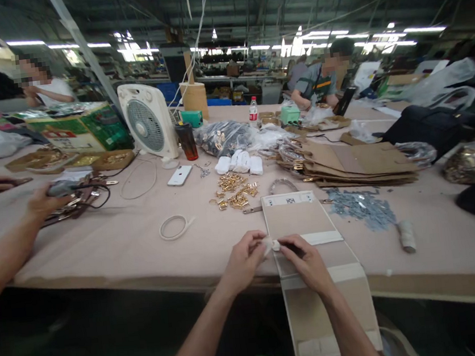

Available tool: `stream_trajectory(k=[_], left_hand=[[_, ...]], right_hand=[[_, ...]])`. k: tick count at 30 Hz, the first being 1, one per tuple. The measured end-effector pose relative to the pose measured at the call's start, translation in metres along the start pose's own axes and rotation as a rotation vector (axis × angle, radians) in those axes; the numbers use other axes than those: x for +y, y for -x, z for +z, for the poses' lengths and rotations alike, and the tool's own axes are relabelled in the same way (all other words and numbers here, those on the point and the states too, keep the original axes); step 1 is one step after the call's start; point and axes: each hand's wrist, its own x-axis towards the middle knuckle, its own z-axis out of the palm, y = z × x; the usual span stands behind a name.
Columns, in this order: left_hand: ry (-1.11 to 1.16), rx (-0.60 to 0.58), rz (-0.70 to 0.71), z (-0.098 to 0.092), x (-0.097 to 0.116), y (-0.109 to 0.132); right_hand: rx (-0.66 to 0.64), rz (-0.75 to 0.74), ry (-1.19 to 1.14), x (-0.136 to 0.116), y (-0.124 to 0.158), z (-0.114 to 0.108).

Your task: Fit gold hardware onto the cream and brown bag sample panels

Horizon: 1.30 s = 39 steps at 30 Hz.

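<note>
A long beige and white flat panel (320, 305) lies over the table's near edge, reaching toward me. At its left edge, my left hand (243, 262) and my right hand (305, 262) meet, both pinching a small white piece (273, 246) between their fingertips. Just beyond the panel sit a heap of small gold metal fittings (234, 191) and a scatter of grey-blue bits (363, 206).
A white tape ring (174, 227), a phone (179, 175), a white fan (148, 125), a dark cup (186, 141) and stacked brown panels (356, 163) lie on the pink table (112, 243). A co-worker's arm (9, 249) works at left; other people sit beyond.
</note>
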Motion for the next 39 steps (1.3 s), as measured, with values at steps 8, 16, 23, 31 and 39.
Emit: stream_trajectory(k=[8, 16, 23, 31, 39], left_hand=[[0.435, -0.013, 0.006, 0.023, 0.003, -0.019], [0.658, 0.078, 0.095, 0.026, 0.022, -0.011], [0.744, 0.079, 0.052, 0.033, 0.024, -0.005], [0.817, 0.081, 0.055, 0.041, 0.020, -0.003], [0.996, 0.098, 0.134, 0.031, 0.037, -0.009]], right_hand=[[0.032, 0.040, -0.156, -0.002, 0.008, -0.003], [-0.124, -0.063, -0.140, -0.046, 0.020, 0.022], [-0.040, 0.009, -0.169, -0.060, 0.027, 0.036], [0.077, 0.058, -0.224, -0.057, 0.034, 0.036], [0.074, 0.142, -0.206, -0.048, 0.064, 0.031]])
